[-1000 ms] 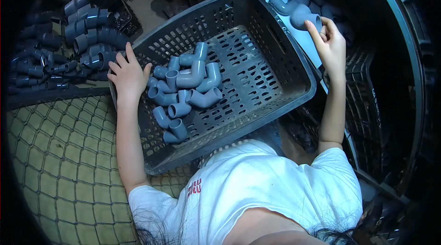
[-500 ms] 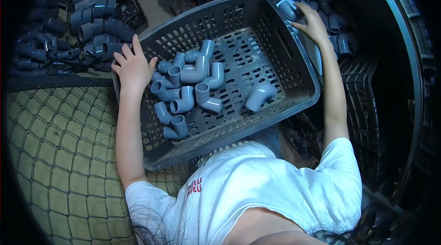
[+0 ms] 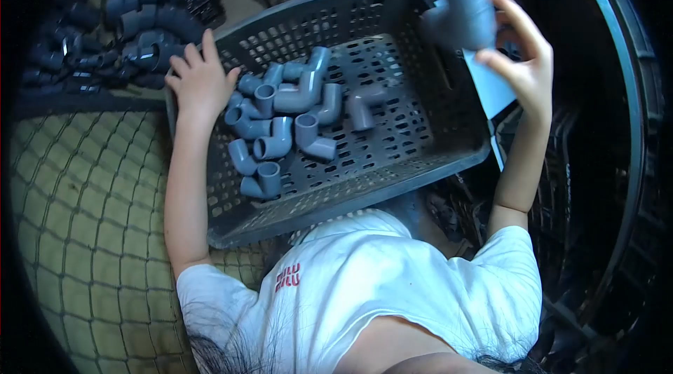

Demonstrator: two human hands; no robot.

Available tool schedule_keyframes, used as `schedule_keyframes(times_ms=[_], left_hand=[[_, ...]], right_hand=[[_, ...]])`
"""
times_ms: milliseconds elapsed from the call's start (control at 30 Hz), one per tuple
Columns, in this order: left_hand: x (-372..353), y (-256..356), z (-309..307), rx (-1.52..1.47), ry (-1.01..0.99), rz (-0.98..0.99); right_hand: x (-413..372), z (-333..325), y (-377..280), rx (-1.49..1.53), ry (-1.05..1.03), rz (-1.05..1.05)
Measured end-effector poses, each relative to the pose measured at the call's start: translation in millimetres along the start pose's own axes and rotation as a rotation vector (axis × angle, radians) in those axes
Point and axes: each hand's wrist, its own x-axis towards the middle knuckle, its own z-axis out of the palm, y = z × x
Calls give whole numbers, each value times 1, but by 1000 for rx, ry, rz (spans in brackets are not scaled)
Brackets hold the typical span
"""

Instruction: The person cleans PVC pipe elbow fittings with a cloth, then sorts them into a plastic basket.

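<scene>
My right grip, in the upper right of the frame, is closed around a grey pipe elbow, thumb below and fingers along its right side; the piece is blurred and shows just in front of the right end of a black plastic crate. My left grip, at centre left, grasps nothing: its fingers are spread and it rests over the crate's left rim. Inside the crate, left of centre, sits a cluster of grey elbows, with one loose elbow lying a little apart to their right. I judge the step in hand to be handling one elbow at the crate's edge; moving it from here calls for a secure hold and enough height to clear the rim, with the crate kept steady. Beneath my right forearm is a pale sheet, with no words that I can make out. Dark curved fittings fill the upper left, above wire mesh. My white shirt, at the bottom, carries two short rows of red lettering, too distorted to read surely. I find no readable brand.
</scene>
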Motion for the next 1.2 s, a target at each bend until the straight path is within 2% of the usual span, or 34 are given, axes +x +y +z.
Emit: schedule_keyframes(times_ms=[33,100,167,233,300,367,433,567,633,700,767,933,1000,1067,1100,1133,1167,1200], left_hand=[[0,-1,0,7,8,6],[1,-2,-2,-17,-22,13],[0,-3,-2,-22,-26,16],[-3,-2,-5,-22,-20,23],[-3,-2,-6,-17,-21,21],[-3,-3,-6,-85,-43,11],[-3,-2,-10,-87,-53,10],[-3,-2,-12,-88,-78,13],[-2,-2,-12,-87,-75,25],[-1,-2,-12,-82,-93,21],[0,-3,-11,-76,-91,29],[-1,-3,-8,-63,-78,21],[-2,-2,-8,-56,-74,21],[-1,-1,-10,-53,-80,18],[-1,0,-10,-52,-88,17],[-1,0,-10,-52,-87,23],[-1,-1,-9,-54,-87,24],[0,-1,-9,-56,-85,23]], right_hand=[[2,-1,-16,-52,-125,-80],[-6,2,-13,-107,-242,-65],[-13,1,4,-80,-296,226],[-24,-1,30,-343,-186,343],[-47,-10,86,-835,-98,370],[-56,-18,109,-1184,-208,835],[-73,-30,157,-1356,-238,1135],[-86,-35,176,-1130,-132,1313],[-87,-24,168,-1157,-52,1191],[-90,-19,162,-1072,-16,1185],[-95,-14,162,-1035,71,1090],[-85,-6,122,-1018,217,1050],[-75,2,80,-1082,348,857],[-66,6,40,-984,402,535],[-59,5,23,-849,413,289],[-52,5,2,-646,350,181],[-45,1,-8,-447,199,41],[-42,1,-19,-371,144,27]])
